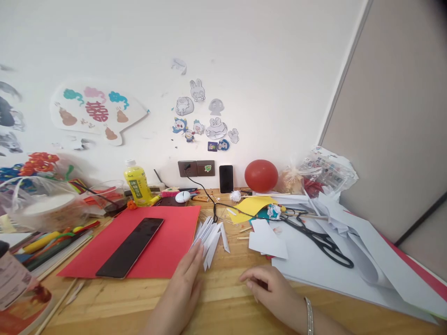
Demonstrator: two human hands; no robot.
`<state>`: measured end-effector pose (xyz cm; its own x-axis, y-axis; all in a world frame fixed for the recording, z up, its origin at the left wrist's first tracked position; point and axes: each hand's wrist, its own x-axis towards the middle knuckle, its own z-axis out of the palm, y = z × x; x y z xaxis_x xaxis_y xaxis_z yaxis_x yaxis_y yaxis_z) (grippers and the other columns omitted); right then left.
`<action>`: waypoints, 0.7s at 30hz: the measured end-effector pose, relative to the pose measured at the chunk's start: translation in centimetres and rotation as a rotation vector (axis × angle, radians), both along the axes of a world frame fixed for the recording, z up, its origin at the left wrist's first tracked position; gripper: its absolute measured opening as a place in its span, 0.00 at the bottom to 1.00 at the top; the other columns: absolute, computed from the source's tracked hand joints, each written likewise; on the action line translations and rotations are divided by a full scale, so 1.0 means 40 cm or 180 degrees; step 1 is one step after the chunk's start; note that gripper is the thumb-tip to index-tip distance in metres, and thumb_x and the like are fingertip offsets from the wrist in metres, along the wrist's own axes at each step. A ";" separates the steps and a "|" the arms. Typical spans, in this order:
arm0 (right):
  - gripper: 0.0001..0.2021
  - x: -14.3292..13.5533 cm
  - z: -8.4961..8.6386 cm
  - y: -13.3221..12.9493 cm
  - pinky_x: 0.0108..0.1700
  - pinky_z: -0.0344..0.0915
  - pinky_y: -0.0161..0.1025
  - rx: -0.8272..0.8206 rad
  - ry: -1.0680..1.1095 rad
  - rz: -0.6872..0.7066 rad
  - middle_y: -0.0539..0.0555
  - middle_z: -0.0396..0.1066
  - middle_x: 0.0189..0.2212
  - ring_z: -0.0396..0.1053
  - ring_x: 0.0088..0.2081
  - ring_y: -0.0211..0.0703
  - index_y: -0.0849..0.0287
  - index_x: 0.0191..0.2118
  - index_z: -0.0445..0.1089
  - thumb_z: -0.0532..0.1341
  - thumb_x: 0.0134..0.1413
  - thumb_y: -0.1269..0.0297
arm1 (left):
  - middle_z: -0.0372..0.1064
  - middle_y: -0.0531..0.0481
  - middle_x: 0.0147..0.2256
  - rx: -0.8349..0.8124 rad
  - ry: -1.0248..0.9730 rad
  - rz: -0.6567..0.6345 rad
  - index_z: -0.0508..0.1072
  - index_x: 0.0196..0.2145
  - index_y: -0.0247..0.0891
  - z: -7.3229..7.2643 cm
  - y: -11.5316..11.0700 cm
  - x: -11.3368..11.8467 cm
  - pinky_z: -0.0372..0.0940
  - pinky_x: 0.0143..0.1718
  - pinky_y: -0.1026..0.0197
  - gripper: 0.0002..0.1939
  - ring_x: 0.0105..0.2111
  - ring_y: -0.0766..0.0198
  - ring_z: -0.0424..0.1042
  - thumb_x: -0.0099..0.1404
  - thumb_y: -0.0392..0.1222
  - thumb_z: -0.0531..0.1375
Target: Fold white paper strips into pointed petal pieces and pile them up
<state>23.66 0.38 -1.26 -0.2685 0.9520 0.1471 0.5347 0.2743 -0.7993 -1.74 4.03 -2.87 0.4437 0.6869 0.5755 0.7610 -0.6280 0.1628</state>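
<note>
My left hand [186,274] rests on edge near the middle of the wooden table, its fingers stretched out and its fingertips at the near end of a loose pile of folded white paper strips [210,238]. Nothing shows gripped in it. To the right, my right hand [267,284] hovers low over or rests on the wood; its fingers are loosely bent with a gap between them, and I see nothing held. A red sheet [178,237] lies left of the strips, bearing a black phone or tablet [131,249].
Black scissors [323,242] lie on white paper sheets [296,267] at the right. Along the wall stand a yellow bottle [137,184], a phone [226,179] and a red balloon [261,176]. A black cable [213,204] runs from the wall socket. A tub [21,293] stands front left.
</note>
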 end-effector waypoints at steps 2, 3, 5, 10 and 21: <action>0.14 -0.001 -0.002 -0.001 0.37 0.66 0.42 0.0036 -0.0022 0.0010 0.56 0.76 0.30 0.71 0.32 0.48 0.59 0.38 0.76 0.54 0.54 0.67 | 0.52 0.33 0.62 0.0015 0.0117 -0.0049 0.57 0.62 0.34 -0.009 0.001 0.004 0.61 0.53 0.50 0.28 0.60 0.50 0.56 0.64 0.28 0.46; 0.13 -0.001 -0.002 -0.001 0.36 0.66 0.42 0.0059 -0.0027 0.0017 0.56 0.76 0.30 0.71 0.31 0.48 0.59 0.38 0.76 0.54 0.55 0.67 | 0.49 0.34 0.63 0.0030 0.0195 -0.0088 0.57 0.62 0.35 -0.015 0.001 0.005 0.61 0.53 0.50 0.28 0.60 0.49 0.54 0.64 0.28 0.46; 0.13 0.001 0.001 0.002 0.36 0.66 0.42 0.0147 -0.0054 0.0023 0.55 0.76 0.31 0.72 0.32 0.47 0.58 0.38 0.76 0.53 0.55 0.67 | 0.49 0.37 0.63 0.0099 0.0383 -0.0184 0.58 0.62 0.38 -0.027 0.001 0.002 0.59 0.54 0.49 0.28 0.61 0.50 0.52 0.65 0.27 0.47; 0.13 0.033 0.013 0.028 0.42 0.66 0.45 0.1075 -0.0681 -0.0502 0.58 0.74 0.37 0.70 0.40 0.50 0.60 0.40 0.73 0.52 0.55 0.74 | 0.57 0.39 0.60 0.0289 0.0708 -0.0222 0.68 0.55 0.43 -0.049 0.006 -0.015 0.62 0.52 0.46 0.22 0.58 0.47 0.59 0.65 0.31 0.50; 0.10 0.095 -0.006 0.076 0.38 0.59 0.41 0.1828 -0.2241 -0.0988 0.50 0.76 0.29 0.68 0.31 0.44 0.57 0.25 0.71 0.62 0.53 0.78 | 0.64 0.38 0.56 0.0603 0.0827 -0.0461 0.71 0.50 0.41 -0.020 -0.014 -0.001 0.66 0.48 0.47 0.21 0.56 0.48 0.63 0.64 0.28 0.48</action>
